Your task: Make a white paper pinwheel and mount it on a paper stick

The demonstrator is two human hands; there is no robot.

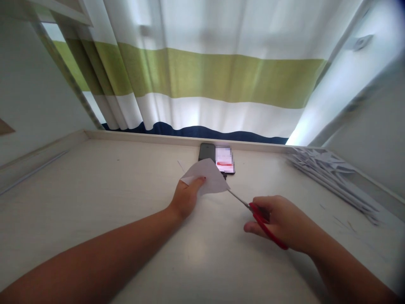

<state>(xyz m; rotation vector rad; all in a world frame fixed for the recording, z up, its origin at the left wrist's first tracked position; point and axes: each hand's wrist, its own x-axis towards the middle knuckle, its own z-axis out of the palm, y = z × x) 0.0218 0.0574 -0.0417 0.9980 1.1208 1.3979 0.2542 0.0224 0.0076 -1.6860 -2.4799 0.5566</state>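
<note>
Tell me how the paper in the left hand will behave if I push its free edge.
The paper will probably bend, as it looks thin and only one side is gripped by the left hand. It is likely very light, being a small piece. The corner at the scissors may buckle: no hand supports it.

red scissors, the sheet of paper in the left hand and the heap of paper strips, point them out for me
Red scissors [263,224]: head view, on the red handle.
Sheet of paper [211,180]: head view, on its middle.
Heap of paper strips [332,181]: head view, on the strips' middle.
</note>
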